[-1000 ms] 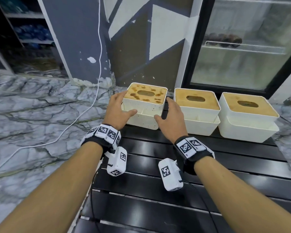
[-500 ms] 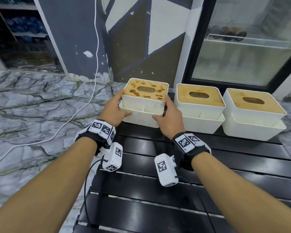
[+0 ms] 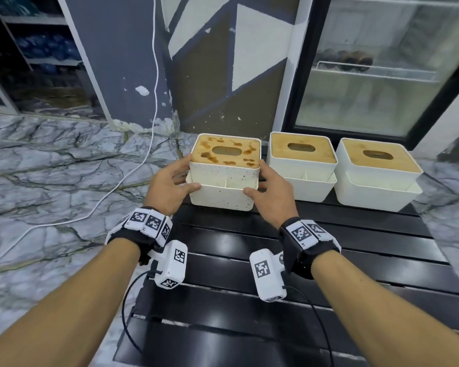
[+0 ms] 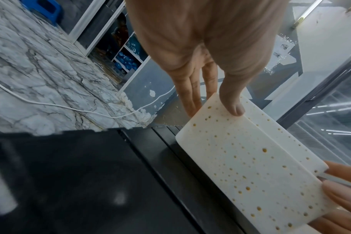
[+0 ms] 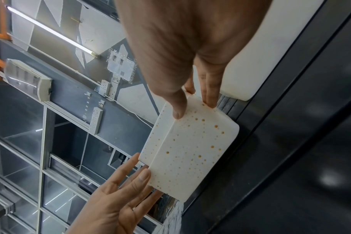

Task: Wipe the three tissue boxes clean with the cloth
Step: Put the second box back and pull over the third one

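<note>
The left hand (image 3: 170, 185) and right hand (image 3: 269, 194) are covering the side walls of the stained tissue box (image 3: 224, 172), hiding most fingers behind it. The picture's edge is cutting off both forearms. Behind the fogged glass door (image 3: 382, 75), dark round items, possibly food, are staying too blurred to identify.

Dim indoor light, glare on black table (image 3: 329, 260), wide-angle bending, blurred wrist-view edges

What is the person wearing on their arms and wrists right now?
Bare forearms, no sleeves. The left hand and right hand are bare. Each wrist carries a black strap with white blocks printed with black square codes, plus a white camera unit beneath, also coded, trailing a thin black cable.
</note>
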`<state>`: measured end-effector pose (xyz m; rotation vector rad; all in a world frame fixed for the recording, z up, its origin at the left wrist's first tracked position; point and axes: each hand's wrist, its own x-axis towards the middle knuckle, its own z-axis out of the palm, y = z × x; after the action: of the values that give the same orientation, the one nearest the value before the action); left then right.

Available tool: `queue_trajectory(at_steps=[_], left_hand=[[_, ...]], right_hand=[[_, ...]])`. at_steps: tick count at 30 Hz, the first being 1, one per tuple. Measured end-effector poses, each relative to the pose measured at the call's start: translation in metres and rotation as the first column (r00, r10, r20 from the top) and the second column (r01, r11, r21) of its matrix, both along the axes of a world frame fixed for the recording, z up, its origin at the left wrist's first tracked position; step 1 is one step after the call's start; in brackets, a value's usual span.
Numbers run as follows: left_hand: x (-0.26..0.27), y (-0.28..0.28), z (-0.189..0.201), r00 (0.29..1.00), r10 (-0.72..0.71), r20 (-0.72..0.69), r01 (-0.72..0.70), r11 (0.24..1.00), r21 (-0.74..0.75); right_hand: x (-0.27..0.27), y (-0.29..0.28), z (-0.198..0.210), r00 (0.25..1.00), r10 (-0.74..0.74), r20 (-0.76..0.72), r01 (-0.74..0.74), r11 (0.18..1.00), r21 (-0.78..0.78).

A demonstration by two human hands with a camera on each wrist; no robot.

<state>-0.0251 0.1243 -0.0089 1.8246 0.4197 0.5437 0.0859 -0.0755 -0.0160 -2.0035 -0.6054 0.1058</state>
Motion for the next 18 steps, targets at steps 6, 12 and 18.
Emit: queue_trajectory(at_steps=[6,12,18], left_hand=[[-0.04,-0.042,0.01,0.999,0.023,0.043,-0.022,0.999,-0.023],[-0.082,-0.094,0.018,0.998,-0.05,0.022,0.051,0.999,-0.003],[-0.111,-0.143,0.012,0.998,-0.062,0.026,0.063,0.997,-0.048]], right_hand=[[-0.051,-0.055,0.026,0.998,0.05,-0.026,-0.048,0.996,0.081],[-0.1,-0.119,0.032,0.997,0.046,-0.069,-0.039,0.994,0.099],[-0.131,-0.169,0.03,0.995,0.027,-0.1,-0.016,0.993,0.113]])
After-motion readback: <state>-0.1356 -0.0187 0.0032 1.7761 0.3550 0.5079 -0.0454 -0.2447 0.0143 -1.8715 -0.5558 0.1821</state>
